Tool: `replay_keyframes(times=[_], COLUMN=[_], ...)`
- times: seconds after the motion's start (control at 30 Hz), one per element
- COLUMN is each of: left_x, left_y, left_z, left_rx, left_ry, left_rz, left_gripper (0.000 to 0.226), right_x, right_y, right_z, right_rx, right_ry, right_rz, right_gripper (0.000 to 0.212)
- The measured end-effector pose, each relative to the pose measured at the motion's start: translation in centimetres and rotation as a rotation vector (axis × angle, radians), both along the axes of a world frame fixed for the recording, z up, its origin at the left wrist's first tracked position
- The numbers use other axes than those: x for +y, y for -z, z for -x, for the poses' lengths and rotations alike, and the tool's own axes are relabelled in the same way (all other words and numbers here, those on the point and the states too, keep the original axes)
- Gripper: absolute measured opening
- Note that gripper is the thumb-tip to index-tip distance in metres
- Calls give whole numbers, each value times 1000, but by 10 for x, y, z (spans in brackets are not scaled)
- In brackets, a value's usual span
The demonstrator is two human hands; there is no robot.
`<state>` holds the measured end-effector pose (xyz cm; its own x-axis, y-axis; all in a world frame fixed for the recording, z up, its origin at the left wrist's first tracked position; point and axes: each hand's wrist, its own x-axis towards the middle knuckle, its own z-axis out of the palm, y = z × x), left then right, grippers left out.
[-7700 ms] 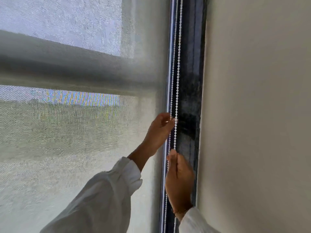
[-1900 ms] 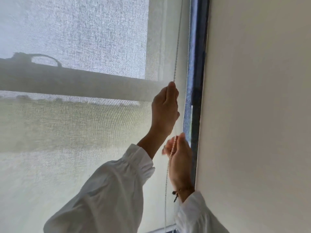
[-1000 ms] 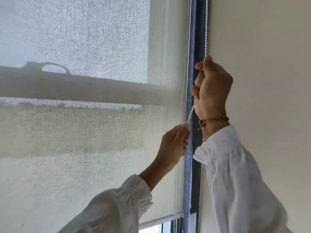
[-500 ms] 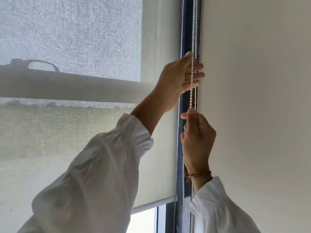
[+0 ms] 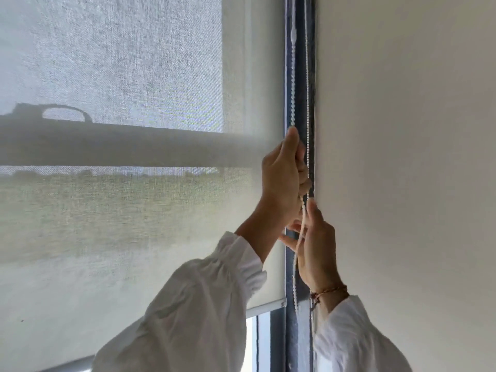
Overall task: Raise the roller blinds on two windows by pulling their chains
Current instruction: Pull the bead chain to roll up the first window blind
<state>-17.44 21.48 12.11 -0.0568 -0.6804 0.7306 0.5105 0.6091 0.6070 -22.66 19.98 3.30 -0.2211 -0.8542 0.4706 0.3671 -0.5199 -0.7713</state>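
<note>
1. Left hand (image 5: 281, 178) closed around the near strand of the bead chain (image 5: 293, 84), thumb up along it, beside the dark window frame (image 5: 299, 108).
2. Right hand (image 5: 316, 251) just below, fingers loosely spread, the slack strand running across the palm; a firm pinch cannot be told from here.
3. Far strand hanging straight next to the wall (image 5: 402, 157), apart from the gripped one.
4. Roller blind (image 5: 120, 210) only partly raised: bottom bar (image 5: 265, 307) low in view, a strip of bare glass under it. Second window out of view.
5. Likely trouble: a slip of the small smooth beads through a loose grip, letting the fabric run back down.
6. Likely trouble: a pull angled away from the frame, dragging the chain off its sprocket or jamming it; the oblong connector (image 5: 293, 36) high on the near strand probably cannot pass the mechanism, so forcing it may snap the chain.
7. Likely trouble: grabbing the wrong strand, which would lower the blind instead.
8. Materials: chain of tiny round white beads, probably plastic, limp where slack; blind a coarse, translucent woven mesh, pale, with a horizontal rail showing through as a grey shadow; bottom bar smooth and rigid; wall matte and plain; white sleeves (image 5: 193, 312) gathered at the cuffs; thin cord bracelet (image 5: 328, 291) at the right wrist.
</note>
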Motion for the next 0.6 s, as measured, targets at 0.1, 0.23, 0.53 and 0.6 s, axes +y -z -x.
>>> replay_keyframes(times=[0.1,0.23,0.53,0.6], left_x=[-2,-4,-2,-1], left_y=[15,32,61,66], left_z=[2,-6,-5,-6], left_rx=[-5,2,-79,-101], left_ry=[49,75,22,5], left_rz=[-19,-27,-106,-106], left_gripper=[48,49,48,48], right_x=[-4,-3,14,16], right_y=[-25,-68,-150,-158], right_z=[13,25,13,9], right_rx=[9,44,63,50], right_ry=[-75,-138,-337,-298], right_rz=[-38,29,153,161], right_gripper=[39,34,21,27])
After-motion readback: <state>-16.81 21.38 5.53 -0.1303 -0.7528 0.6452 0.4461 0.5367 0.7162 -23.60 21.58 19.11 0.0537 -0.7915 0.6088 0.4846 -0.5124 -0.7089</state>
